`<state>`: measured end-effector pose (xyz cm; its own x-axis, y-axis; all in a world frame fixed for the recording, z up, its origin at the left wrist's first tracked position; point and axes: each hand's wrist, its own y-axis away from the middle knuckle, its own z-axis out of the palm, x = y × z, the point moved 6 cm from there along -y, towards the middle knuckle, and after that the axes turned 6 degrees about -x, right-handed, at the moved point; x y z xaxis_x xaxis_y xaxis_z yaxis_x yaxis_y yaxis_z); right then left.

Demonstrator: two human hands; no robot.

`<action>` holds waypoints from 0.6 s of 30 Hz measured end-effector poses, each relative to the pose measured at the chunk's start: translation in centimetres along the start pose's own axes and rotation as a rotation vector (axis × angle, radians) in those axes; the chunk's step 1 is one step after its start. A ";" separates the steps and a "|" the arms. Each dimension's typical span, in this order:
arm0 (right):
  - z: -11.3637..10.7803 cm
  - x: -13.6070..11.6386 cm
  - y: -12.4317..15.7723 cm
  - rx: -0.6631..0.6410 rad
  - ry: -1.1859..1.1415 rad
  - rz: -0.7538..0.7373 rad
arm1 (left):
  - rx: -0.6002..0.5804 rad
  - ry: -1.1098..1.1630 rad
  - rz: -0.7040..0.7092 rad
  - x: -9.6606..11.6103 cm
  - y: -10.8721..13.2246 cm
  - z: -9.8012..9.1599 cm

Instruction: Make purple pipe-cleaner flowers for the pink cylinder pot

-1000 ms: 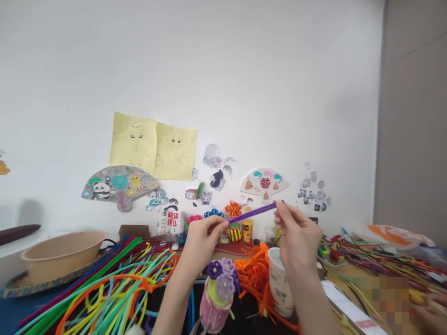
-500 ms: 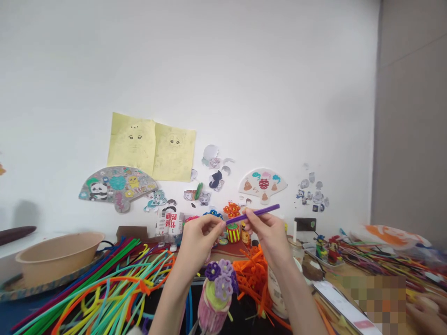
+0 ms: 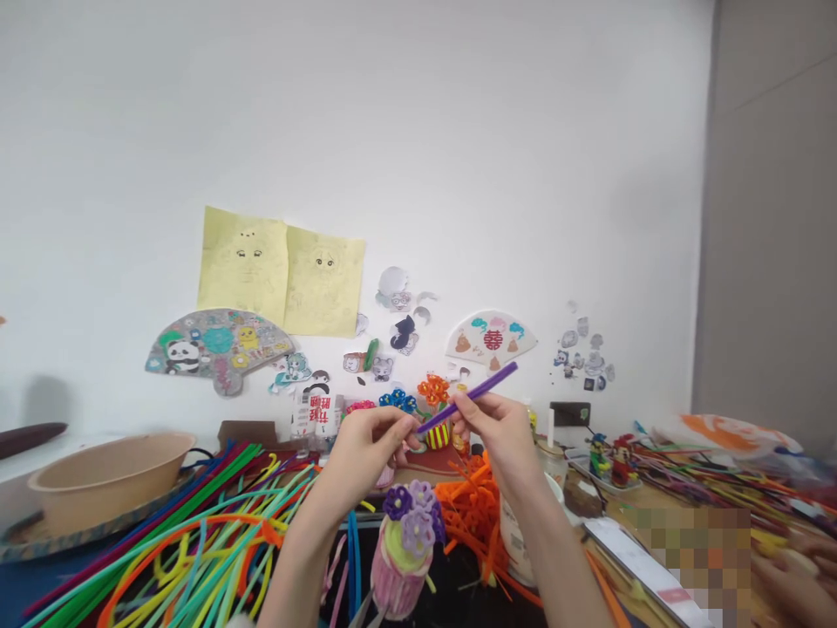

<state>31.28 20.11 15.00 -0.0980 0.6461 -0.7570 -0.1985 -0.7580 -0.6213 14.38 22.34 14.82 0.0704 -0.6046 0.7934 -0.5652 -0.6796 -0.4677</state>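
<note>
A purple pipe cleaner (image 3: 487, 384) is stretched between my two hands above the table, slanting up to the right. My left hand (image 3: 376, 440) pinches its lower left end between thumb and fingertips. Further up the stem, my right hand (image 3: 492, 427) grips it, and a short length sticks out past the fingers. Below and between my forearms stands a pink pot of pipe cleaners (image 3: 402, 580) with purple flowers (image 3: 417, 516) on top. Scissors (image 3: 364, 612) lie against its lower left side, only partly in view.
Loose coloured pipe cleaners (image 3: 215, 541) spread on the left, near a tan basin (image 3: 111, 471). Orange pipe cleaner pieces (image 3: 474, 515) are heaped beside a white tub (image 3: 516, 549). A phone (image 3: 644, 571) lies on the right; another person's hand (image 3: 794, 580) is at the right edge.
The purple pipe cleaner has tilted more steeply, its right end rising and its left end dropping slightly. Both hands keep hold of it. The view has shifted a little.
</note>
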 end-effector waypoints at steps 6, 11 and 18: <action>0.5 -0.9 0.1 -0.039 0.073 0.023 | 0.005 -0.148 0.052 0.9 0.1 0.0; 0.9 -2.0 0.6 -0.079 0.126 0.055 | 0.025 -0.387 0.037 2.5 0.8 0.3; 2.1 -2.3 1.5 -0.189 0.148 0.091 | 0.143 -1.146 -0.329 6.0 4.7 -2.0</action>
<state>29.18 17.69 16.22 0.0398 0.5648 -0.8242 -0.0083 -0.8247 -0.5655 10.48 16.35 18.15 0.9258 -0.3619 0.1095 -0.2912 -0.8672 -0.4040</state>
